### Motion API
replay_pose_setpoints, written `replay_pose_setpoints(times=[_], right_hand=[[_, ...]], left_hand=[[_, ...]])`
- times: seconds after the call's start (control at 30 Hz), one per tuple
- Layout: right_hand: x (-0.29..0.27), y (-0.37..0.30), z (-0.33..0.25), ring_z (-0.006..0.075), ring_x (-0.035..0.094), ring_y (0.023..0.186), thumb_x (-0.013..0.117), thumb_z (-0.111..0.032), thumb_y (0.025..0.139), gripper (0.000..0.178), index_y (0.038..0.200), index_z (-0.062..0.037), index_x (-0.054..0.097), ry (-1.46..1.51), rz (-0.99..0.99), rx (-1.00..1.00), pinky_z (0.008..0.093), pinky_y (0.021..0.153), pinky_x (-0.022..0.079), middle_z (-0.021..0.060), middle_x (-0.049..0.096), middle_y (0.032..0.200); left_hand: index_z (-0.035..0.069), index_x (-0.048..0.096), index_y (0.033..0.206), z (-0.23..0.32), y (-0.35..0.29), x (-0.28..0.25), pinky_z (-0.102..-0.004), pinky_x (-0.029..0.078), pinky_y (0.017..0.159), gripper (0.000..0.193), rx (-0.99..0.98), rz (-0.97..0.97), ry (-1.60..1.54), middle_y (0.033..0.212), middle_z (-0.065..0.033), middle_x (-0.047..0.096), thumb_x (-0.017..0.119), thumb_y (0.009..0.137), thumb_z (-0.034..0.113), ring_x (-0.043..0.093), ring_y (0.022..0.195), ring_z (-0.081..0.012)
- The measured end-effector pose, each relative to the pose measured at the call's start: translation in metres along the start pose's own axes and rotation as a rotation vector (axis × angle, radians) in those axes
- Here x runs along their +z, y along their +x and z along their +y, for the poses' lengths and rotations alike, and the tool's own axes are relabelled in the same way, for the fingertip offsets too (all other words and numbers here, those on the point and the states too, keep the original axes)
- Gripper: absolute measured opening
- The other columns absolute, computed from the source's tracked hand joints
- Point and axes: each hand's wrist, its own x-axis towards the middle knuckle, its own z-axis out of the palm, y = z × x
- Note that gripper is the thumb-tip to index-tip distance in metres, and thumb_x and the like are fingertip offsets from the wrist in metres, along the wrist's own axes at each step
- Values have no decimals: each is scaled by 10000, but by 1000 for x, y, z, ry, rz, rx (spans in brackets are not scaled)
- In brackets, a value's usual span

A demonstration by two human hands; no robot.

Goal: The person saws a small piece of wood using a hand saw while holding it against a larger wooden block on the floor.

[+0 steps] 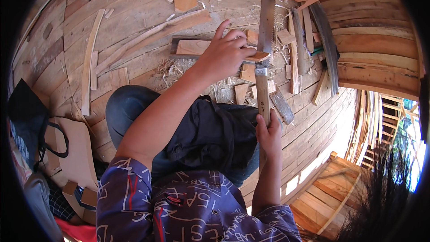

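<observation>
In my right hand (269,130) is the long wooden handle (262,90) of a pull saw, fingers wrapped round it. The saw's blade (266,24) points away from me, with teeth along its right edge. My left hand (227,53) grips a small strip of wood (257,57) whose end lies across the blade near its base. Whether the strip touches the metal I cannot tell. Some fingers of that hand are raised. Beyond the left wrist lies a short board (192,47) on the floor.
Curly shavings (174,69) and small wood blocks (185,1) litter the plank floor. Long wood strips lie left (92,62) and right (294,58). At the lower left are a black bag (27,116) and an opened cardboard box (74,152). A plank structure (376,40) stands at the right.
</observation>
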Motion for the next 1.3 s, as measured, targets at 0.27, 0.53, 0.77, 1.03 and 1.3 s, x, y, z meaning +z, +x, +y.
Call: replay_pose_setpoints(times=[0.27,0.53,0.77,1.03,1.3], right_hand=[[1,-1,2,90,486,464,616,-163,947,169,975,-7,558,55,5,48,290,441,391,16,516,556],[-8,36,44,389,614,629,566,-271,964,280,966,10,558,-338,177,-156,460,555,455,219,616,687],[-28,83,49,492,618,829,489,-338,979,324,999,-24,566,-702,256,-86,568,692,477,292,647,854],[-21,93,46,484,619,860,494,-346,974,311,1003,-44,565,-783,211,-35,573,728,479,285,654,873],[-42,100,29,474,623,746,520,-320,978,333,1013,8,562,-448,482,-147,545,591,448,275,635,752]], left_hand=[[156,740,1037,0,-3,6,-532,191,1170,325,3,28,-9,917,0,657,725,733,44,552,1107,-177],[165,504,1362,-15,-20,21,-581,221,1129,728,-342,-239,122,1246,-91,547,781,690,140,468,1249,-254],[101,448,1390,-53,-47,48,-718,121,1080,589,-615,-697,394,1427,-213,419,603,828,183,388,1335,-391],[115,442,1392,-52,-43,44,-708,118,1102,723,-697,-914,411,1502,-192,338,703,725,214,344,1384,-360],[120,434,1399,-52,-46,46,-710,105,1103,733,-692,-927,454,1513,-186,338,705,725,216,354,1383,-347]])
